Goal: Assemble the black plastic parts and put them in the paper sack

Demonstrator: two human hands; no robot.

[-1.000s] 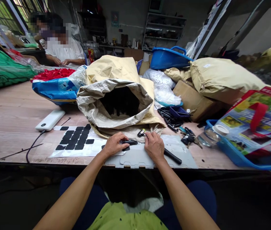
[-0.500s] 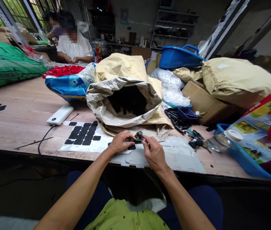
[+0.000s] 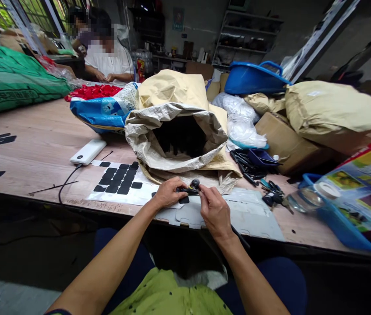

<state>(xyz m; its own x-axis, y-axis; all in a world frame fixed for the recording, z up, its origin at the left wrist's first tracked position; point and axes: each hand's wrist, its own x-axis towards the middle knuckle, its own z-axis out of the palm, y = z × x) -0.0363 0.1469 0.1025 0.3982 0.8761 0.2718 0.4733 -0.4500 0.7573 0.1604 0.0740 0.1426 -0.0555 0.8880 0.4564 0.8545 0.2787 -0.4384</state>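
Observation:
My left hand (image 3: 169, 193) is closed over the grey board, its fingers gripping a small black part (image 3: 190, 190) with a rounded knob at its upper end. From the other side my right hand (image 3: 216, 211) pinches at the same part, thumb and forefinger pressed together beside the knob. What exactly those fingertips hold is partly hidden. Under the hands lies a grey board (image 3: 254, 214) at the table edge. A black rounded-square pad (image 3: 184, 200) lies just beneath the part. Left of the hands, a white sheet (image 3: 101, 196) carries rows of black pads (image 3: 119, 180).
An open sack (image 3: 175, 166) with dark contents stands right behind the hands. A white power bank (image 3: 88, 152) with a cable sits left. Black pieces, keys (image 3: 273, 195), a clear bottle (image 3: 306, 197) and a blue basin (image 3: 343, 225) are at right. Another person (image 3: 108, 65) works across the table.
The view has shifted, so the table things appear slightly farther right. Both hands stay at the black part. A dark rod-like shape now shows beside my right wrist.

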